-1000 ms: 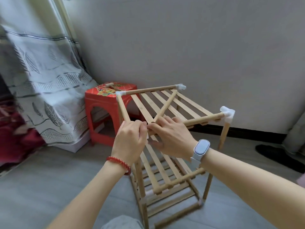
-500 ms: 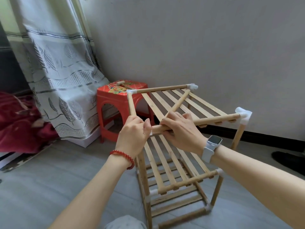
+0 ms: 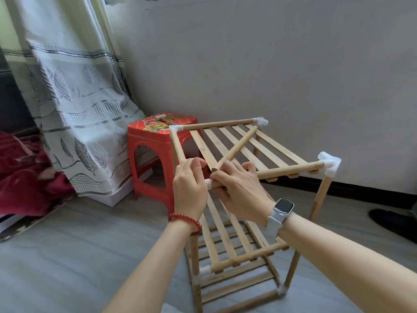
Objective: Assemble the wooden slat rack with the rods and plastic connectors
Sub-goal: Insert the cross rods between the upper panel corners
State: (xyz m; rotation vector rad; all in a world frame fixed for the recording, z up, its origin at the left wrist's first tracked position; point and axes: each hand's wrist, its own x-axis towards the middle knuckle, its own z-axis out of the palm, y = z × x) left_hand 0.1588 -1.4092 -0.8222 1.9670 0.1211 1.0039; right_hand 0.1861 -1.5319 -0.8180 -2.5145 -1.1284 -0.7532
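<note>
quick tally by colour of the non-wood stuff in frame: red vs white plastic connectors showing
Red: 2, stool, bead bracelet
White connectors: 7, e.g. top right corner, far corner, near left hand
Total: 9

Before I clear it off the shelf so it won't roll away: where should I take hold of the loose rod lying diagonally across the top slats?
Grip the loose rod near its middle, coming down from above with thumb and fingers either side. It lies flat across the top slats, its near end by the right hand, its far end by the far corner connector. The bare middle has gaps beneath, probably leaving fingertip room.
</note>
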